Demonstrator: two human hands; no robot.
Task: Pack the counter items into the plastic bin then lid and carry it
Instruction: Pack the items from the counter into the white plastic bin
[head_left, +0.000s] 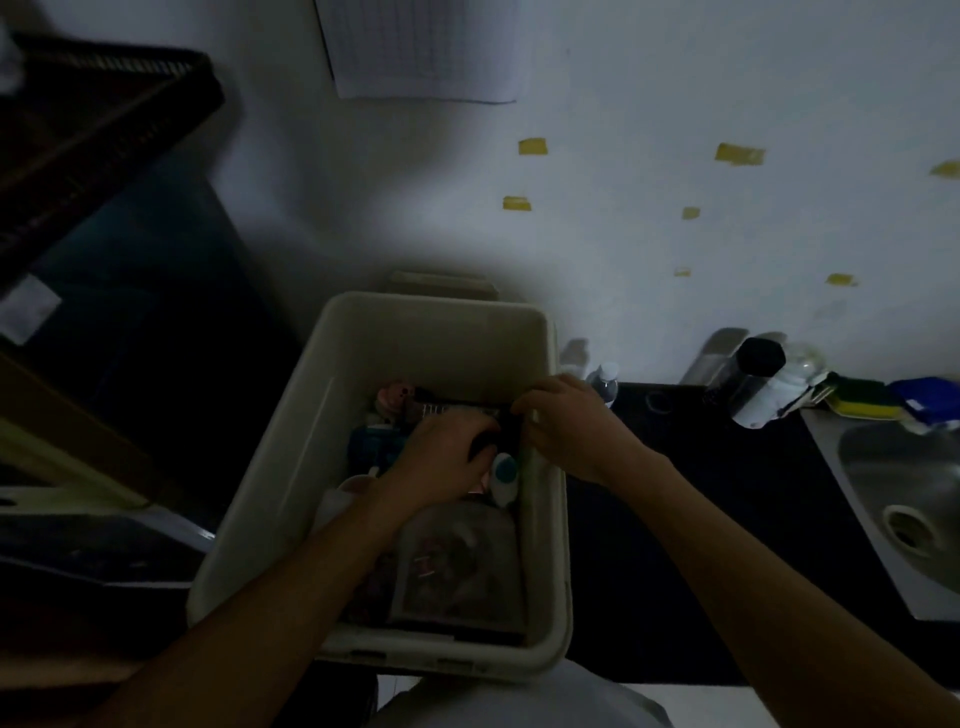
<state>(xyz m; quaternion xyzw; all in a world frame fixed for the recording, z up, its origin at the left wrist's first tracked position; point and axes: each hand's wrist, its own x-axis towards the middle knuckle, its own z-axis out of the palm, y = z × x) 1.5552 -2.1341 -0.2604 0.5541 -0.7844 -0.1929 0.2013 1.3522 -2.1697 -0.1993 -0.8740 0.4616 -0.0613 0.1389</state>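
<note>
The dark table fills the lower right of the frame. The pale plastic bin sits at centre, partly filled. Inside it the left hand and right hand both grip one small black item.

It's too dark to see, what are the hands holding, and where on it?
A dark item, unidentifiable, inside the plastic bin: left hand grips its left end, right hand pinches its right end.

I see both hands in the plastic bin. My left hand grips a dark item; my right hand pinches it. The black counter lies to the right.
</note>
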